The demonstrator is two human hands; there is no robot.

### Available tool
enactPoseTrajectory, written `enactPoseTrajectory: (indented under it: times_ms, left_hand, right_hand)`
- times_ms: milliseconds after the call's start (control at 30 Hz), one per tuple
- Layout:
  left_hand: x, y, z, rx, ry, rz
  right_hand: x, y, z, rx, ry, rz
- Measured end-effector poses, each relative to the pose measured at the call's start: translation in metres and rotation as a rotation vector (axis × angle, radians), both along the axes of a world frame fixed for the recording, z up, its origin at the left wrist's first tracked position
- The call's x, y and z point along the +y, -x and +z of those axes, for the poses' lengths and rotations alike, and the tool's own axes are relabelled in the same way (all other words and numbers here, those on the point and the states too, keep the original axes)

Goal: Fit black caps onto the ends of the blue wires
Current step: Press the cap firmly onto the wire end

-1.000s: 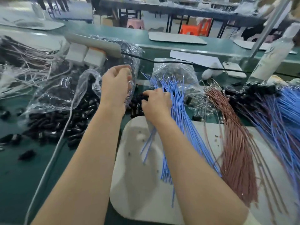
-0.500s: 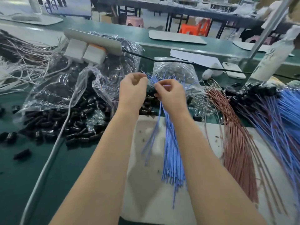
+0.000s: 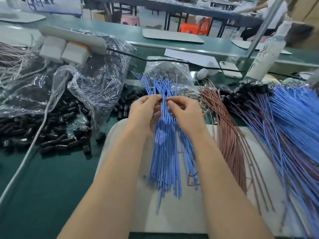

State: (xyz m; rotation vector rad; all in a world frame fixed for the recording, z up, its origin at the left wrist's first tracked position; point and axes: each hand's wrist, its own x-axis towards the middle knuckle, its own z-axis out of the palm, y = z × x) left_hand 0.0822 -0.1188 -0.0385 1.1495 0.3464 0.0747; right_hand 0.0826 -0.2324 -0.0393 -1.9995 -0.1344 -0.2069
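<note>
Left hand (image 3: pixel 145 109): fingers curled; we see thumb and forefinger pinching a small black cap (image 3: pixel 160 100) at their tips.
Right hand (image 3: pixel 184 112): fingers curled, thumb and forefinger pinched together tip to tip with the left hand's, on one strand of the blue wires (image 3: pixel 165 149), as far as we can tell.
Blue wires: the bundle lies under and between both hands on a white mat (image 3: pixel 172 213), running back between the forearms.
In the way: the wires' far ends fan up just behind the fingertips, so we cannot tell the pinched strand from its neighbours.
Loose caps (image 3: pixel 51 133): a black heap on the green table, left of the left hand; a few lie just beyond its knuckles.
Plastic bag (image 3: pixel 89 83): clear and crumpled, left of and beyond the left hand, draped over part of the heap.
White cable (image 3: pixel 34 140): crosses the heap, well left of the left forearm.
Pink wires (image 3: pixel 229 135): a bundle just right of the right hand.
Capped wires (image 3: pixel 293 118): blue, black-tipped, farther right.
Power strip (image 3: pixel 74 37): well beyond the left hand.
Phone (image 3: pixel 230 69): beyond the right hand.
</note>
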Motion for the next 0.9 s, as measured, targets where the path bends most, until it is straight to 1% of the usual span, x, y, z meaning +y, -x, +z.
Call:
enactPoseTrajectory:
  times_ms: [67, 100, 167, 200, 233, 300, 400, 500, 567, 600, 633, 667, 733, 767, 833, 867, 900]
  left_hand:
    - [0.007, -0.001, -0.002, -0.008, -0.012, 0.099]
    - [0.011, -0.002, -0.002, -0.021, -0.04, 0.131]
    - [0.018, -0.002, -0.003, -0.053, -0.173, 0.191]
    - [0.02, -0.001, -0.004, -0.071, -0.269, 0.225]
    - [0.021, -0.001, -0.004, -0.091, -0.35, 0.25]
    - [0.018, 0.001, -0.002, -0.112, -0.417, 0.246]
    - [0.014, 0.002, -0.003, -0.121, -0.414, 0.199]
    - [0.011, 0.002, -0.004, -0.154, -0.364, 0.174]
    - [0.008, 0.001, -0.006, -0.168, -0.341, 0.143]
    - [0.007, 0.001, -0.006, -0.174, -0.328, 0.118]
    - [0.006, 0.001, -0.006, -0.177, -0.313, 0.091]
    - [0.006, 0.001, -0.007, -0.179, -0.294, 0.066]
    - [0.005, 0.0, -0.007, -0.163, -0.236, 0.001]
    - [0.004, 0.001, -0.006, -0.152, -0.199, -0.038]
    - [0.003, 0.001, -0.006, -0.135, -0.132, -0.111]
    - [0.001, 0.002, -0.005, -0.131, -0.115, -0.135]
    - [0.0, 0.002, -0.006, -0.13, -0.12, -0.147]
  right_hand:
    - [0.003, 0.001, -0.003, -0.016, 0.302, -0.071]
    - [0.004, 0.002, -0.004, 0.023, 0.436, -0.087]
    - [0.007, 0.005, -0.006, 0.134, 0.667, -0.079]
    - [0.009, 0.005, -0.007, 0.175, 0.742, -0.067]
    - [0.011, 0.005, -0.007, 0.201, 0.779, -0.054]
    - [0.012, 0.003, -0.006, 0.229, 0.749, -0.045]
    - [0.009, 0.002, -0.005, 0.227, 0.638, -0.079]
    - [0.005, 0.003, -0.005, 0.202, 0.564, -0.1]
    - [0.0, 0.002, -0.003, 0.179, 0.444, -0.109]
    - [-0.003, 0.001, -0.002, 0.179, 0.345, -0.114]
    - [-0.006, 0.001, -0.001, 0.202, 0.193, -0.11]
    - [-0.008, 0.0, 0.002, 0.254, -0.01, -0.089]
    - [-0.012, 0.002, 0.008, 0.369, -0.469, 0.021]
    - [-0.015, 0.003, 0.011, 0.392, -0.669, 0.123]
    - [-0.022, 0.006, 0.016, 0.393, -0.993, 0.438]
    - [-0.024, 0.008, 0.017, 0.391, -1.097, 0.619]
    - [-0.025, 0.01, 0.018, 0.387, -1.145, 0.766]
